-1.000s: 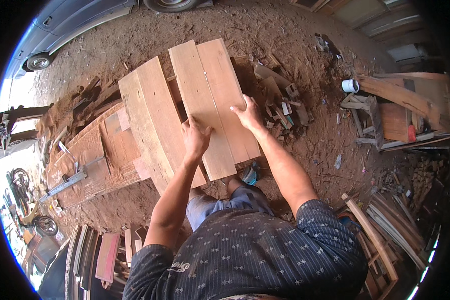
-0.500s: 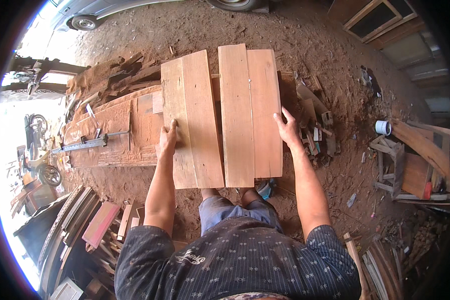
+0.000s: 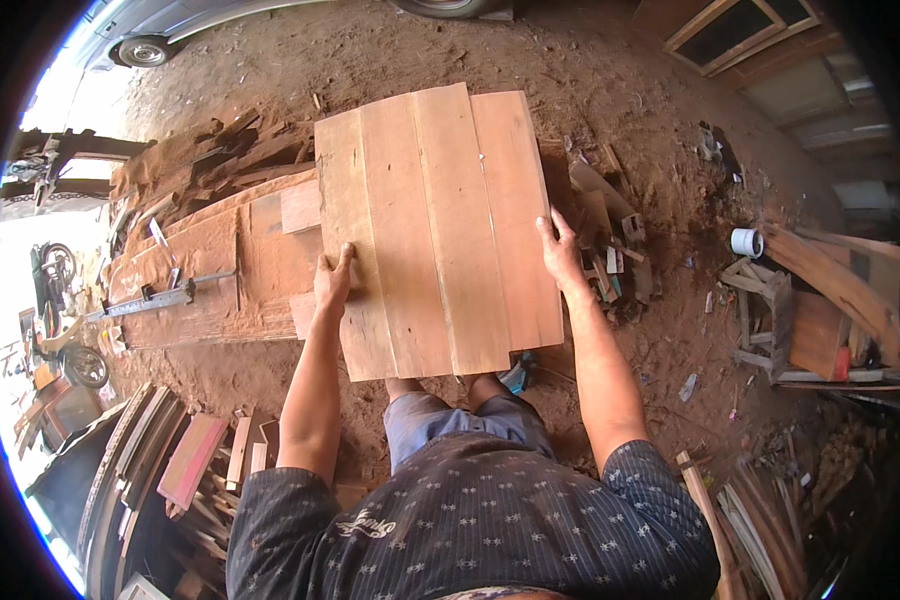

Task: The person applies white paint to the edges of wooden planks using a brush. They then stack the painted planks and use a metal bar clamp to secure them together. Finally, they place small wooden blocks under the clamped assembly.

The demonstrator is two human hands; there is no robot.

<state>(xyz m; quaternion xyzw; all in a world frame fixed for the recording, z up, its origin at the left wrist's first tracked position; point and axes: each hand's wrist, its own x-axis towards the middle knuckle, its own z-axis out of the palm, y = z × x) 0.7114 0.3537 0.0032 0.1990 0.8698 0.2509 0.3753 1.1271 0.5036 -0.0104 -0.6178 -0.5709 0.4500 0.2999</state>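
Note:
Two reddish-brown wooden panels, each made of two boards joined lengthwise, are held up side by side in front of me. My left hand [image 3: 333, 280] grips the outer edge of the left panel [image 3: 380, 230], thumb on top. The right panel [image 3: 487, 230] is held at its outer edge by my right hand [image 3: 563, 254], with its thumb and a finger showing on or beside the face. The panels' inner edges touch, and their ends are not level. The fingers underneath are hidden.
A workbench top [image 3: 205, 255] with a long metal bar clamp [image 3: 160, 300] lies behind to the left. Scrap wood [image 3: 610, 235] sits right of the panels. At the right, a white cup-like container [image 3: 747, 242] stands by a wooden stool [image 3: 760, 310]. Stacked planks [image 3: 135, 470] lie at lower left.
The gap between the two panels has closed; their inner edges now meet. My right hand has moved left with the right panel, while my left hand keeps its hold.

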